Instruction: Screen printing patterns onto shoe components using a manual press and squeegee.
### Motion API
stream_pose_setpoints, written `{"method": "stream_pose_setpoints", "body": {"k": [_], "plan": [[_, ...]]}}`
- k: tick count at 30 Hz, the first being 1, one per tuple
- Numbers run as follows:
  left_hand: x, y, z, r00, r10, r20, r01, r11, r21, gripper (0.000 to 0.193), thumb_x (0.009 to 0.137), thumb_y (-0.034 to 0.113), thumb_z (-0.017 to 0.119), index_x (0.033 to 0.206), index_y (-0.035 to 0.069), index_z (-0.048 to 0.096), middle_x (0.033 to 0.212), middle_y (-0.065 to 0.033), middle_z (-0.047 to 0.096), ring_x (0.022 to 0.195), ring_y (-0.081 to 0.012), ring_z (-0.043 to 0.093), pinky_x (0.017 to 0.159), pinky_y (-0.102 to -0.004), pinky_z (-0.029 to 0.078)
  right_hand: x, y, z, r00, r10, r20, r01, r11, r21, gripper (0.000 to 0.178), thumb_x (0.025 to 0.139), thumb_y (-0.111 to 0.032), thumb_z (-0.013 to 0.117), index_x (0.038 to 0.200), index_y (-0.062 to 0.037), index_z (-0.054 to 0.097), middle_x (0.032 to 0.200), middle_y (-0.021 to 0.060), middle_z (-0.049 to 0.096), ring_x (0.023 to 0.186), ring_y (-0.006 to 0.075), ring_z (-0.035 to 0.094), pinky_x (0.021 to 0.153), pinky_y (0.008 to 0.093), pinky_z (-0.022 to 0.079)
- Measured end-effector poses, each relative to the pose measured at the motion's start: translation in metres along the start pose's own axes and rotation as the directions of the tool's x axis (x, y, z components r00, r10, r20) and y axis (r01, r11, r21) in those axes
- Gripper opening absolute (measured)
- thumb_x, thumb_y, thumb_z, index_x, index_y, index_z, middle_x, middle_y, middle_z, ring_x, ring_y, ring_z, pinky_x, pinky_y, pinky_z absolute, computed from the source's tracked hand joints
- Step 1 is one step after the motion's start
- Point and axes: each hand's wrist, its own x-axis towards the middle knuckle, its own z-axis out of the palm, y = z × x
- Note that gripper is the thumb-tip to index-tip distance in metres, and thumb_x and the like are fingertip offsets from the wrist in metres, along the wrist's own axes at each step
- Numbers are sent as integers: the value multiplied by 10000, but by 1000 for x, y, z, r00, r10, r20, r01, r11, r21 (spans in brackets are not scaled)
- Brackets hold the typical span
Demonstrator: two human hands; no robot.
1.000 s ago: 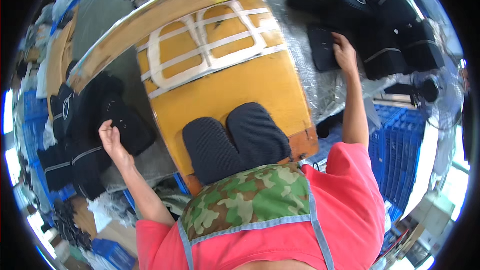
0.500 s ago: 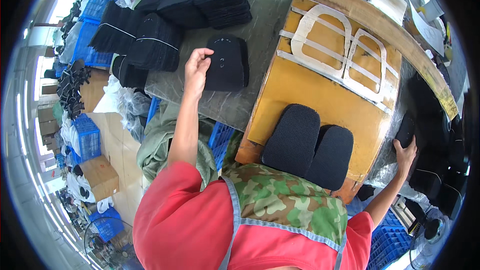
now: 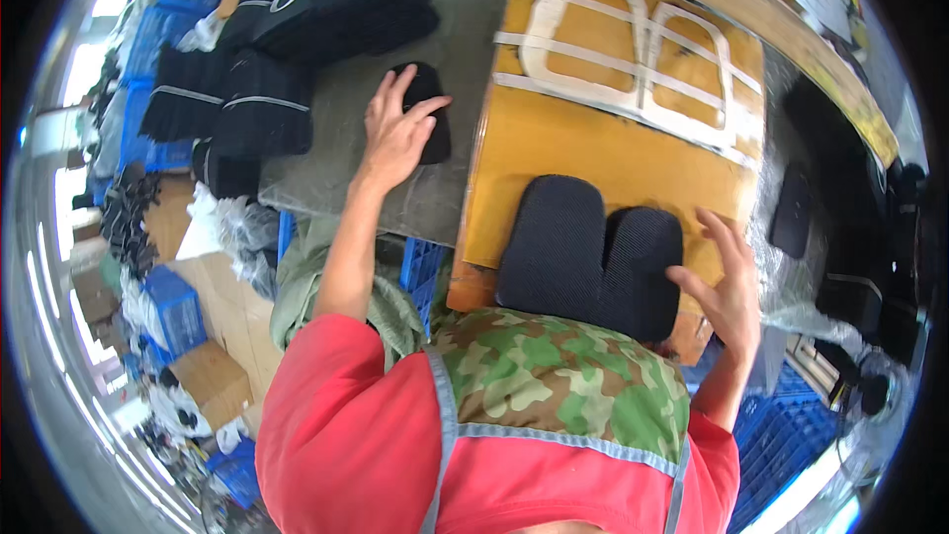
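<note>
My left hand (image 3: pixel 393 135) reaches over a black rounded pad (image 3: pixel 438 141) on the dark grey table, its fingers spread and partly covering it; whether they press on it I cannot tell. My right hand (image 3: pixel 730 287) is open beside the right one of two black mesh-textured pads, thumb and fingers apart and holding nothing. That right pad (image 3: pixel 645 267) and the left pad (image 3: pixel 554 237) lie side by side on the yellow board (image 3: pixel 593 150), close to my apron. Beyond them, a white frame with two rounded openings (image 3: pixel 641 89) lies on the board.
Tied stacks of black pads (image 3: pixel 346 5) stand at the far left of the table (image 3: pixel 326 173). Another black pad (image 3: pixel 791 210) lies right of the board, near more dark stacks (image 3: pixel 852 292). A curved wooden strip (image 3: pixel 761 15) borders the far side. Blue crates (image 3: pixel 781 435) stand below right.
My right hand has left the black pad at the far right and come in over the board's edge. My left hand has moved from the pad's side to over it, fingers spreading. The view has shifted.
</note>
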Motion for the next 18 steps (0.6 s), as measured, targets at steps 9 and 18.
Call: {"method": "stream_pose_setpoints", "body": {"k": [9, 18], "plan": [[8, 5, -8, 998, 53, 42, -58, 990, 127, 273, 948, 177, 504, 1154, 167, 683, 1492, -144, 405, 1370, -372, 355, 1118, -484, 279, -11, -6, 27, 990, -107, -95, 96, 989, -116, 532, 702, -135, 780, 1196, -79, 591, 1076, 113, 575, 1034, 322, 579, 872, 430, 483], [-1, 162, -44, 935, 295, 198, -146, 828, -541, 545, 847, 82, 542, 1373, -19, 439, 1410, -214, 428, 1342, -357, 395, 1143, -435, 260, -10, 6, 20, 993, -99, -64, 97, 995, -36, 410, 687, -140, 792, 1051, -103, 607, 1052, 87, 549, 1084, 273, 538, 861, 421, 441]]}}
